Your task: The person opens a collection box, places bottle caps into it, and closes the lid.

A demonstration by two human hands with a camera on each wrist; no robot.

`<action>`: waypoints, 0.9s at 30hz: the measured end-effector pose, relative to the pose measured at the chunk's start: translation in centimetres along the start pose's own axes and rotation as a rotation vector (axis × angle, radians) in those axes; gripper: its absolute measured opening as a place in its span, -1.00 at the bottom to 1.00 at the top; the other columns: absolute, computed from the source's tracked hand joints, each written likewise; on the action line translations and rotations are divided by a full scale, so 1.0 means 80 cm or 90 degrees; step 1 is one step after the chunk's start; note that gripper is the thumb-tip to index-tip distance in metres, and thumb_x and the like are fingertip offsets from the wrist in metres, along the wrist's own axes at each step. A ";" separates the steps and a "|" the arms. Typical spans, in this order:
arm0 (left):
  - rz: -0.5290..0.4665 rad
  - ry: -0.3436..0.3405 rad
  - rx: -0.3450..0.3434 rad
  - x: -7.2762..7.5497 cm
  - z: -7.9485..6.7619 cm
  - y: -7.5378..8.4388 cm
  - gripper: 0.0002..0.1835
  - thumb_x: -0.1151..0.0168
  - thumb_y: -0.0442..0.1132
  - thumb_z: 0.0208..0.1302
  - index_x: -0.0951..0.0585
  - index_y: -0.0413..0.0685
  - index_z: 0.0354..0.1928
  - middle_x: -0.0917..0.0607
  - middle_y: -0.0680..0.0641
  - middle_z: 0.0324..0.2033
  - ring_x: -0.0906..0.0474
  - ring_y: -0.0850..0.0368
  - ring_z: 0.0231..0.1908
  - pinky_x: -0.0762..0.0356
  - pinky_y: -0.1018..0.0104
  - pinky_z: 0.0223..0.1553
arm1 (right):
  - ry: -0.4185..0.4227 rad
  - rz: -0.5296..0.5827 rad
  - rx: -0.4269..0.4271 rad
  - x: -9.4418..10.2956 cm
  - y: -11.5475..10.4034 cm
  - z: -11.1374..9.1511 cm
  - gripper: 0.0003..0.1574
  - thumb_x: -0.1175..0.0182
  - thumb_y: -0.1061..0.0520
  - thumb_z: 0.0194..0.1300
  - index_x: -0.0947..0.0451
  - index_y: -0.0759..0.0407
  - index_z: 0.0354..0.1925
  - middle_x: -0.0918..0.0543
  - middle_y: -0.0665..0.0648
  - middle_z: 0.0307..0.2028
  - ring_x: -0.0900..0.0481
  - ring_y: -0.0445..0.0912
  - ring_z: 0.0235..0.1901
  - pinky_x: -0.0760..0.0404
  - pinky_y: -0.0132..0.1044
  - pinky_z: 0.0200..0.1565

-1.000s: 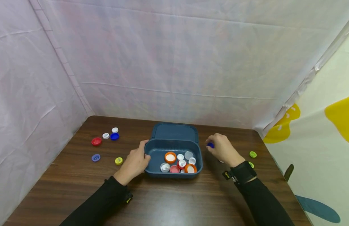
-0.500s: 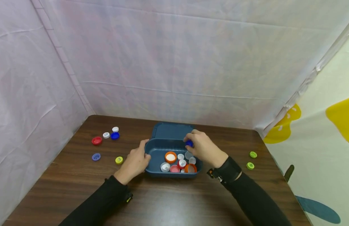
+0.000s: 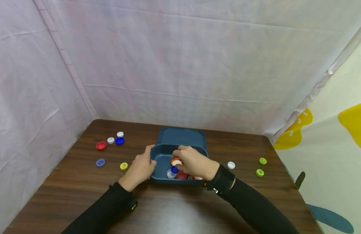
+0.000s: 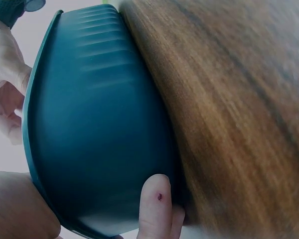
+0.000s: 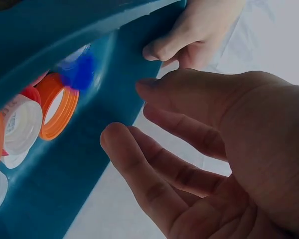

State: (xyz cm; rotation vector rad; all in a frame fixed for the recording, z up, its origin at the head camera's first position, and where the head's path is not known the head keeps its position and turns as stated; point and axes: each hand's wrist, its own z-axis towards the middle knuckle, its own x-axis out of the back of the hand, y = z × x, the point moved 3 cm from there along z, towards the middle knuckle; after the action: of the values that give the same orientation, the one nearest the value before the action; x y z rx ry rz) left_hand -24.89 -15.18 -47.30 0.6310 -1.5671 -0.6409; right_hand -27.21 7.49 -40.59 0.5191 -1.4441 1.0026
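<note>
My left hand [image 3: 141, 169] grips the left end of a dark blue plastic box [image 3: 160, 179]; in the left wrist view a fingertip [image 4: 157, 201] presses its outer wall. My right hand [image 3: 194, 163] is over the box, its fingers [image 5: 134, 164] parted from the thumb with nothing between them. A blue bottle cap [image 5: 79, 72], blurred, is just beyond those fingers, inside the box. Other caps lie around it in the box: an orange cap [image 5: 59, 107], a clear one [image 3: 170, 174] and a red one [image 3: 181, 175]. My right hand hides part of the contents.
The box's lid [image 3: 181, 136] lies folded back behind it. Loose caps sit on the wooden table [image 3: 174, 208]: red [image 3: 101, 146], dark blue [image 3: 119, 140], pale blue [image 3: 100, 162], yellow [image 3: 123, 166] and white ones left; a white cap [image 3: 231, 165] and two green [image 3: 259, 172] right.
My right hand has carried the blue cap leftward from the table to over the box and let it go. A white cap at the right has come into sight. My left hand has stayed put.
</note>
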 end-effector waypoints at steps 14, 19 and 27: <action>0.008 0.008 -0.003 0.000 0.000 0.000 -0.23 -0.13 -0.31 0.72 -0.15 0.00 0.84 -0.66 -0.15 -0.35 -0.68 0.08 -0.56 -0.70 0.27 -0.51 | 0.018 0.022 -0.007 -0.001 0.012 -0.011 -0.64 -0.58 0.25 0.49 -0.83 0.28 0.19 -0.83 0.28 -0.02 -0.82 0.04 -0.15 -0.79 -0.37 -0.14; 0.009 0.010 -0.001 0.000 0.000 0.000 -0.22 -0.13 -0.31 0.72 -0.15 0.00 0.84 -0.66 -0.15 -0.35 -0.68 0.07 -0.56 -0.69 0.27 -0.51 | 0.042 0.039 -0.045 0.004 0.025 -0.022 -0.64 -0.56 0.25 0.51 -0.82 0.30 0.20 -0.83 0.31 0.04 -0.84 0.12 -0.07 -0.85 -0.27 -0.07; 0.004 0.003 0.005 -0.001 0.001 -0.001 -0.22 -0.13 -0.30 0.73 -0.13 0.01 0.85 -0.66 -0.15 -0.35 -0.69 0.07 -0.55 -0.68 0.29 -0.52 | 0.104 0.029 -0.128 0.019 0.057 -0.049 -0.68 -0.54 0.24 0.53 -0.83 0.24 0.19 -0.82 0.26 0.00 -0.83 0.08 -0.05 -0.88 -0.10 0.02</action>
State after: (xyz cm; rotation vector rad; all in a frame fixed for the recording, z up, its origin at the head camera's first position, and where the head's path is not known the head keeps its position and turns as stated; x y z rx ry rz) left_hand -24.95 -15.19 -47.39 0.6326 -1.5675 -0.6284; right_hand -28.94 13.43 -40.82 0.2524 -1.3958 0.9025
